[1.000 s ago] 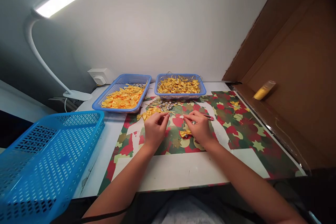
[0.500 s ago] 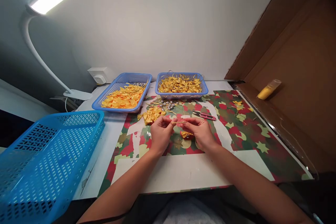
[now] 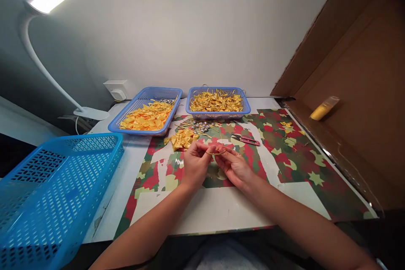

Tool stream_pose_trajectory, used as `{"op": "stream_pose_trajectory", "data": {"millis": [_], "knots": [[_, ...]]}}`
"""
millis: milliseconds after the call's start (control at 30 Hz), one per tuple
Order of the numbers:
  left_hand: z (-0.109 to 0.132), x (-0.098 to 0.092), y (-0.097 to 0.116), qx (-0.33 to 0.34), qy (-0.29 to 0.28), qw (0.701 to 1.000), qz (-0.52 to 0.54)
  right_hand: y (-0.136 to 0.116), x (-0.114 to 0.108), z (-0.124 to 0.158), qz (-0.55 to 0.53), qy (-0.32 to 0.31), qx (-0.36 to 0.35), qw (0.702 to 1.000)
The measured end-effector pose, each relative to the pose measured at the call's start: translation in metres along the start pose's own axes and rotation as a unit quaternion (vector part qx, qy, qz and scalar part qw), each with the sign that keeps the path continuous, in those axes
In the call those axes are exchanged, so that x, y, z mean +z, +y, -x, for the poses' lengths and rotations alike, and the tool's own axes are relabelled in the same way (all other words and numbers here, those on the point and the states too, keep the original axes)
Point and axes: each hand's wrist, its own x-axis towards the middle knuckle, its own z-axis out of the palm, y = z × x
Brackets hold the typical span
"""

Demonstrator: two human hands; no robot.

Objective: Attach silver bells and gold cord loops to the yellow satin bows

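Note:
A thin gold cord (image 3: 216,153) bends in a small loop between my two hands over the middle of the mat. My left hand (image 3: 196,162) pinches one side of it with thumb and forefinger. From the other side, my right hand (image 3: 233,166) pinches the cord, its fingertips almost meeting the left ones. Just beyond the left hand lies a small heap of yellow ribbon bows (image 3: 182,139). Silver bells (image 3: 202,125) and gold cords are scattered behind the hands. Pink-handled thread snips (image 3: 247,139) rest to the right.
Two blue-violet baskets stand at the back: the left basket (image 3: 114,125) holds yellow ribbon pieces, the right basket (image 3: 218,115) corded bows. A large blue basket (image 3: 95,185) is at left, below a clip lamp (image 3: 91,113). Cardboard (image 3: 354,50) walls the right side, with a yellow-filled tube (image 3: 324,108).
My hands have come closer together, and the cord has gone from nearly straight to a curved loop. The bow seen by my right hand no longer shows there.

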Motion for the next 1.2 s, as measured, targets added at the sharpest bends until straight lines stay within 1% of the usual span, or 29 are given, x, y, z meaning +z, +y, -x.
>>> {"op": "stream_pose_trajectory", "data": {"millis": [133,233,433,500,600,767,1033,1200], "knots": [[0.002,0.001,-0.001,0.028,-0.023,0.999,-0.008,-0.001,0.001,0.000,-0.004,0.034,0.002,0.999],[0.002,0.001,0.000,0.053,-0.040,0.998,-0.018,-0.003,0.003,0.002,0.005,0.048,-0.006,0.999],[0.004,-0.002,0.001,0.073,-0.108,0.989,-0.075,-0.008,0.006,0.006,0.034,0.049,-0.027,0.998],[0.004,-0.003,0.002,0.082,-0.121,0.984,-0.097,-0.009,0.005,0.006,0.043,0.045,-0.029,0.998],[0.004,-0.005,0.002,0.095,-0.125,0.980,-0.118,-0.009,0.004,0.006,0.052,0.038,-0.030,0.997],[0.004,-0.007,0.002,0.109,-0.114,0.978,-0.133,-0.009,0.005,0.007,0.047,0.022,-0.022,0.998],[0.006,-0.001,0.014,0.122,-0.126,0.974,-0.141,-0.009,0.005,0.007,0.038,0.016,-0.012,0.999],[0.007,0.000,0.014,0.120,-0.118,0.975,-0.146,-0.011,0.008,0.009,0.040,0.016,-0.013,0.999]]}}
